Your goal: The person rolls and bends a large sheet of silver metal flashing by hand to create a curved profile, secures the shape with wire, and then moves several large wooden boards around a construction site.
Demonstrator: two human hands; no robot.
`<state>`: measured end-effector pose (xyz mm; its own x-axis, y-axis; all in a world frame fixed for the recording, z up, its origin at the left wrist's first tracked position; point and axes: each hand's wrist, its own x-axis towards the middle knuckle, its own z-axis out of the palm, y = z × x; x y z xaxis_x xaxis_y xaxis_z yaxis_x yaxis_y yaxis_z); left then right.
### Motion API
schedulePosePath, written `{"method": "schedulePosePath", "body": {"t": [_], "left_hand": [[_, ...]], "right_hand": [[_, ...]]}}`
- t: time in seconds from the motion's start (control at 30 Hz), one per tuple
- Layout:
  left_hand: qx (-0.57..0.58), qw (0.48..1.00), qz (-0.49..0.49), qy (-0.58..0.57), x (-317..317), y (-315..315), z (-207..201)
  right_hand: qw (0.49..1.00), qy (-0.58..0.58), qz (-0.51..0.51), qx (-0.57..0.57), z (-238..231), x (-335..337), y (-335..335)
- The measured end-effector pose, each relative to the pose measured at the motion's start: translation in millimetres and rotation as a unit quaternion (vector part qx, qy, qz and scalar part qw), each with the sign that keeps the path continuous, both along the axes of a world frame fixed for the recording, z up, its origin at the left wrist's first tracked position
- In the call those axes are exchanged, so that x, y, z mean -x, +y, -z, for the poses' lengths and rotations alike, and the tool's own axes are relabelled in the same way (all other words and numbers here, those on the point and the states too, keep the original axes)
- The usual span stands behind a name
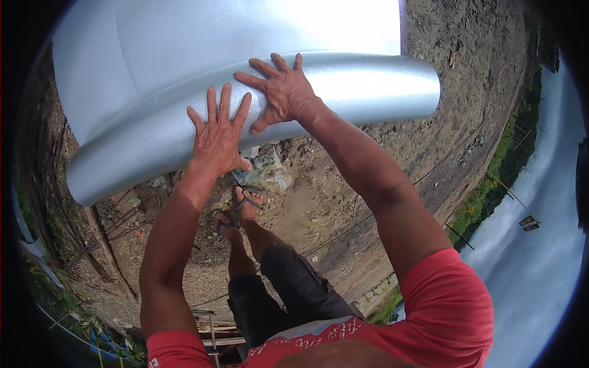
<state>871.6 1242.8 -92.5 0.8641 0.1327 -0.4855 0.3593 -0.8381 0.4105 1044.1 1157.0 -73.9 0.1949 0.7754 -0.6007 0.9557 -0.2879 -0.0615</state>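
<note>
Your left hand (215,140) and right hand (283,92) lie spread, gripping nothing, on the smooth, silvery, rounded roll (374,86); open, stony ground (475,86) borders its right edge.

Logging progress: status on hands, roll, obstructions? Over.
Left hand, right hand: spread open on silver roll. Flat silver sheet extends beyond it. Sticks near roll's left end; contact unclear.

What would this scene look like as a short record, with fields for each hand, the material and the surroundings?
Left hand: spread open, palm down on the silvery roll
Right hand: spread open on the same roll, farther right
Material: silvery sheet stretching away beyond the roll
Clothing: red shirt, dark shorts, sandals
Ground: brown, stony earth
</note>
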Motion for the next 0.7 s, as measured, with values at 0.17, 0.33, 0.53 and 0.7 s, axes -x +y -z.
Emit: {"method": "schedulePosePath", "body": {"t": [0.17, 0.33, 0.53, 0.7], "left_hand": [[-0.089, 0.993, -0.082, 0.014, -55, -5, -6], [-0.066, 0.991, -0.047, 0.103, -63, 52, -22], [-0.015, 0.996, -0.029, 0.085, -114, 86, -33], [-0.099, 0.994, -0.005, 0.053, -105, 22, -43]], "right_hand": [[0.999, 0.026, 0.026, 0.028, 2, -64, 35], [0.981, 0.007, 0.103, -0.162, -22, -2, -36], [0.998, -0.014, 0.038, -0.045, -37, -55, -23], [0.993, 0.014, 0.017, -0.117, -30, -75, -7]]}}
